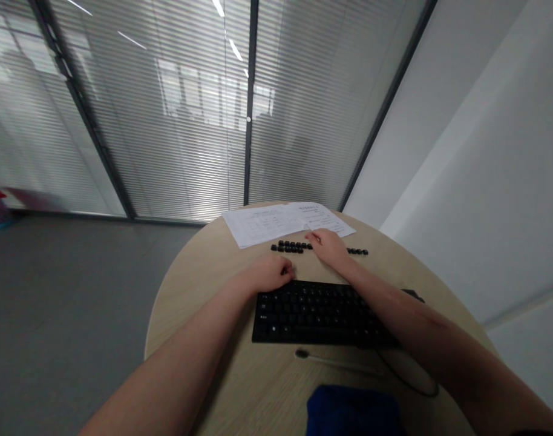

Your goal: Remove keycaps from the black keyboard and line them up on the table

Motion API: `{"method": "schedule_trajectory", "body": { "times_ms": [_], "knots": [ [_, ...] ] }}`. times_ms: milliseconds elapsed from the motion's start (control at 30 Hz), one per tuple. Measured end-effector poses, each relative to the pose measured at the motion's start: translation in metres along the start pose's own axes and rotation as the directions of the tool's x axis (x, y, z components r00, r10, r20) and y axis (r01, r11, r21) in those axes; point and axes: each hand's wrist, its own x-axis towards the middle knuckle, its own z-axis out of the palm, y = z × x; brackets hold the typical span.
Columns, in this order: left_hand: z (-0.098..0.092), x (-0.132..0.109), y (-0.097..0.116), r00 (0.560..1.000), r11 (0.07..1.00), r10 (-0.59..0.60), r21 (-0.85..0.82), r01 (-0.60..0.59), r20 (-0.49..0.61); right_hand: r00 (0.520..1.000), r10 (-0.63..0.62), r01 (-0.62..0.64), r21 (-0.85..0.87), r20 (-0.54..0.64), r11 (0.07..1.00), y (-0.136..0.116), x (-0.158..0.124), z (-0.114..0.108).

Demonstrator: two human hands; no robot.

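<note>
A black keyboard (317,312) lies on the round table in front of me. My left hand (271,272) rests at its upper left corner with curled fingers; whatever they may hold is hidden. Beyond the keyboard, my right hand (328,245) is over a row of loose black keycaps (288,247), its thumb and fingers pinched together. A thin pale sliver shows at those fingertips, too small to make out. Part of the keycap row is covered by this hand, and my right forearm crosses the keyboard's right side.
Printed paper sheets (271,223) lie at the table's far edge. A brush (337,362) with a pale handle, a dark cable (408,384) and a blue cloth-like item (353,412) are on the near side of the table (181,303). Glass panels with blinds stand behind.
</note>
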Motion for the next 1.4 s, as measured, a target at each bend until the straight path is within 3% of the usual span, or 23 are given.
{"method": "schedule_trajectory", "body": {
  "times_ms": [100,200,267,367,400,467,567,733,1000,1400],
  "knots": [
    [0.0,0.0,-0.003,1.0,1.0,-0.001,-0.009,0.001,0.003,0.993,0.046,-0.006,0.335,-0.11,0.942,-0.002,-0.009,-0.026],
    [0.0,0.002,-0.005,1.0,1.0,0.0,-0.011,0.0,0.006,0.974,0.185,-0.062,0.635,-0.128,0.77,-0.005,-0.032,-0.047],
    [0.0,0.002,-0.006,1.0,1.0,-0.002,-0.005,0.002,0.01,0.962,0.273,-0.157,0.786,-0.016,0.598,-0.009,-0.051,-0.052],
    [0.001,0.003,-0.006,1.0,1.0,-0.016,-0.013,0.017,0.025,0.923,0.311,-0.32,0.902,0.228,0.289,-0.016,-0.075,-0.046],
    [0.001,0.003,-0.006,0.999,1.0,-0.018,-0.022,0.019,0.03,0.909,0.307,-0.355,0.91,0.282,0.215,-0.018,-0.08,-0.042],
    [0.001,0.002,-0.006,0.999,0.999,-0.018,-0.044,0.02,0.04,0.893,0.295,-0.395,0.906,0.34,0.152,-0.02,-0.088,-0.033],
    [-0.001,0.0,-0.004,0.998,0.996,-0.035,-0.082,0.039,0.054,0.896,0.246,-0.417,0.891,0.369,0.18,-0.019,-0.093,-0.022],
    [-0.006,-0.003,-0.001,0.996,0.992,-0.027,-0.124,0.037,0.08,0.936,0.146,-0.348,0.896,0.319,0.274,-0.015,-0.096,-0.014],
    [-0.005,-0.004,-0.002,0.992,0.988,-0.058,-0.138,0.073,0.11,0.957,0.169,-0.287,0.847,0.235,0.448,-0.024,-0.103,-0.012],
    [-0.005,-0.002,-0.004,0.993,0.989,-0.045,-0.132,0.06,0.111,0.953,0.104,-0.284,0.714,0.285,0.64,-0.028,-0.098,-0.008]
  ]
}}
